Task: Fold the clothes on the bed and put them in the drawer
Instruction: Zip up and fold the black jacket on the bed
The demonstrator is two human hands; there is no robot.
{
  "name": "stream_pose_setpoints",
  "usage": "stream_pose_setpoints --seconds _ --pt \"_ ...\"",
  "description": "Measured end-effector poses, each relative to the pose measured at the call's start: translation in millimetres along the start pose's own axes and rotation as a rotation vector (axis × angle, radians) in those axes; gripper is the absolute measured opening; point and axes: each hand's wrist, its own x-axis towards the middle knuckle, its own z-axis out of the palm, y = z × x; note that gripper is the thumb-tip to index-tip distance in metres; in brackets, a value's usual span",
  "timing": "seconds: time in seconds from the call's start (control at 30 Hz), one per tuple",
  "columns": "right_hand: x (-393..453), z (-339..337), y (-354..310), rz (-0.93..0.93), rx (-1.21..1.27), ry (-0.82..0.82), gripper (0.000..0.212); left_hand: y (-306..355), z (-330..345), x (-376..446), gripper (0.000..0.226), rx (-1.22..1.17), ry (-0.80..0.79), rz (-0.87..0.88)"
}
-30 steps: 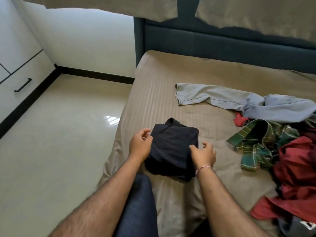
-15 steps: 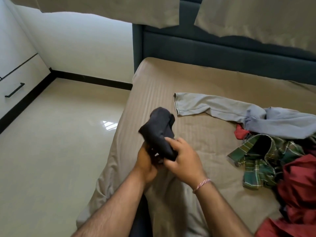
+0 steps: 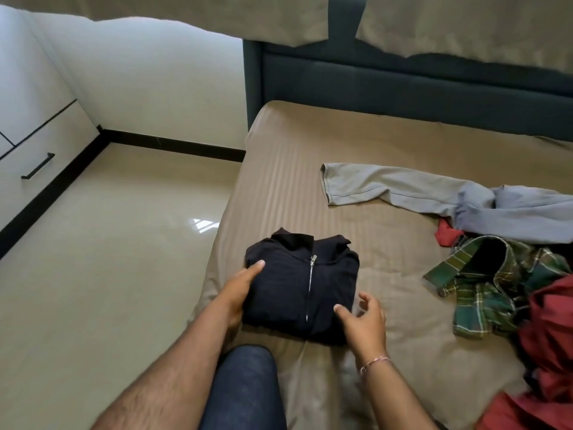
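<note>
Jacket: folded black zip jacket (image 3: 302, 285) at the bed's (image 3: 387, 141) left edge, zip running away from the person.
Left hand (image 3: 240, 291): flat against its left side.
Right hand (image 3: 364, 321): loosely open at its near-right corner, holding nothing.
Drawer (image 3: 37, 156): far left, across the floor.

Red garment (image 3: 548, 342) cut off at right and lower right edge; grey trousers (image 3: 434, 197) run off right edge; drawer (image 3: 34, 156) cropped at left.
</note>
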Motion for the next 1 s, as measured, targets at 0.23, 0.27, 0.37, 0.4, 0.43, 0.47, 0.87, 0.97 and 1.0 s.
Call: stream_pose_setpoints --seconds 0.23,0.27,0.37,0.4,0.43,0.47,0.87,0.97,1.0 --pt "17.2 6.3 -30.1 0.326 0.398 -0.26 0.025 -2.6 20.6 20.5 0.048 0.399 0.156 0.18" --pt "19.0 9.7 -34.7 0.32 0.405 -0.311 0.026 -2.3 22.3 23.7 0.047 0.403 0.168 0.203" --pt "29.7 26.8 -53.1 0.165 0.409 -0.332 0.034 5.7 16.9 38.8 0.046 0.363 0.218 0.3" --pt "36.0 32.1 -62.8 0.098 0.417 -0.324 0.038 13.8 15.5 43.9 0.047 0.33 0.234 0.347" --pt "46.7 38.9 -76.6 0.04 0.432 -0.328 0.04 27.3 14.8 51.5 0.047 0.299 0.26 0.394" --pt "53.5 41.7 -89.1 -0.015 0.447 -0.334 0.042 40.8 16.2 54.5 0.047 0.267 0.281 0.433" --pt "148.9 74.6 -128.8 -0.384 -0.322 0.035 0.07 136.9 35.8 124.4 0.082 1.191 0.584 0.843" --pt "147.8 92.7 -122.4 -0.771 -0.689 -0.181 0.081 100.2 46.7 138.8 0.084 1.728 0.256 0.687" --pt "148.4 98.2 -115.7 -0.793 -0.85 -0.331 0.081 87.6 42.3 143.2 0.081 1.806 0.226 0.575"
